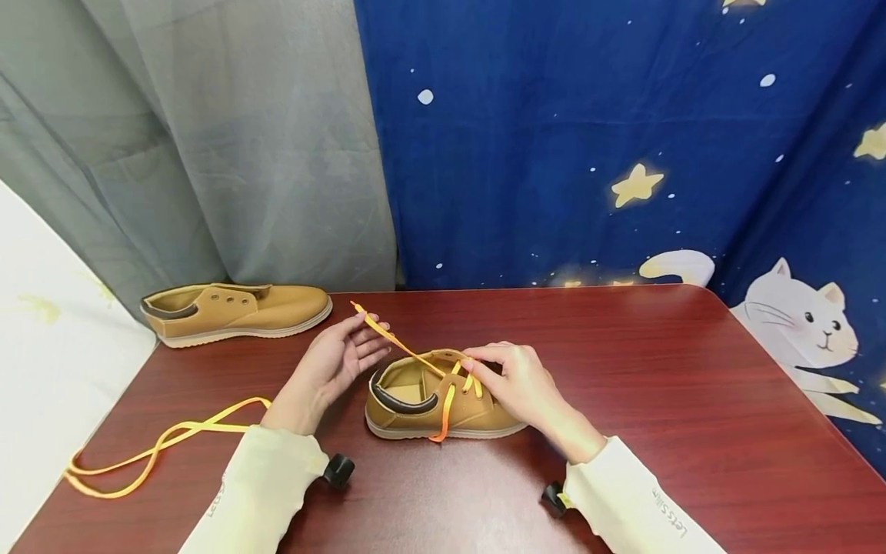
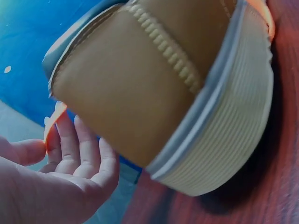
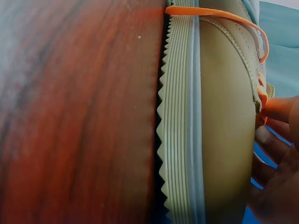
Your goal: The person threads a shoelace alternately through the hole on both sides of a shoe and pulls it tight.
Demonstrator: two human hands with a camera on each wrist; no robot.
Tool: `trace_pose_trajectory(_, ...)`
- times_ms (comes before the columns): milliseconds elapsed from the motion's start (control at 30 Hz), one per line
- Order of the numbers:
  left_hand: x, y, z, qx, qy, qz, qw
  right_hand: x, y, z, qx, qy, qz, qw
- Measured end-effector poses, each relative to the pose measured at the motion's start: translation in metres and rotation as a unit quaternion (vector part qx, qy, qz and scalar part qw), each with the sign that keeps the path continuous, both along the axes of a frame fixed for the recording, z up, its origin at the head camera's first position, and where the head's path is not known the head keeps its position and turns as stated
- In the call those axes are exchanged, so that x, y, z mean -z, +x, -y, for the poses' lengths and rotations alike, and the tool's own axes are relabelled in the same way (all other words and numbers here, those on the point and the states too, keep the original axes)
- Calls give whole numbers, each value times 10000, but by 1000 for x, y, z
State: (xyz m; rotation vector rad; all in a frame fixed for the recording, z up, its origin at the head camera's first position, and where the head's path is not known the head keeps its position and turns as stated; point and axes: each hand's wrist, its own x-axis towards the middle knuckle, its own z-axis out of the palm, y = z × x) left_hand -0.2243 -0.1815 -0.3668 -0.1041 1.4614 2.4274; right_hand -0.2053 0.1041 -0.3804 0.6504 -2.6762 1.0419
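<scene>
A tan lace-up shoe (image 1: 401,419) stands on the table with its toe to the right. Its orange-yellow shoelace (image 1: 408,350) runs through the eyelets; one end hangs down the near side to the sole. My left hand (image 1: 335,362), beyond the heel, pinches the lace's other end between thumb and index finger, stretching it up and left. The remaining fingers are loosely spread. My right hand (image 1: 519,381) grips the shoe over its lacing. In the right wrist view the thumb (image 3: 278,109) presses at the laced eyelets while the other fingers lie on the far side.
A second tan shoe (image 1: 291,308), unlaced, stands at the table's back left. Another yellow shoelace (image 1: 166,446) lies looped at the left, partly behind my left forearm. The reddish-brown table (image 1: 657,385) backs onto a grey curtain (image 1: 277,154) and a blue starry one (image 1: 526,154).
</scene>
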Motion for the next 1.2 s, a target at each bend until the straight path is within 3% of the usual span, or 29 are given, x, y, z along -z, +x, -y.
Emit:
trace_pose_trajectory(233,-8,0,8,-315,202,30,9993,-1,-1,0,-42,2,108,9999)
trace_pose_trajectory(467,-13,1,3,-689,303,-99,9971,0,-2,1,28,14,131,9999)
trace_pose_trajectory(600,-15,3,-6,-753,-366,-428,9956,0,-2,1,44,10,146,9999)
trace_pose_trajectory(700,-17,5,-14,-717,-1246,-851,9860,0,-2,2,83,28,137,9999)
trace_pose_trajectory(767,-19,7,-18,-714,-1836,-1137,9738,-1,-2,3,90,72,97,9999)
trace_pose_trajectory(867,-22,13,-26,-622,-2652,-1627,9483,0,-2,4,6,99,-45,9999)
trace_pose_trajectory(1033,-28,25,-43,234,-3668,-2403,8984,1,-4,2,-422,-20,-243,9988)
trace_pose_trajectory(1133,-28,31,-53,684,-4397,-2618,8564,3,-5,2,-575,-127,-136,9982)
trace_pose_trajectory(1200,-27,35,-60,714,-5068,-2712,8152,4,-5,2,-599,-227,-12,9979)
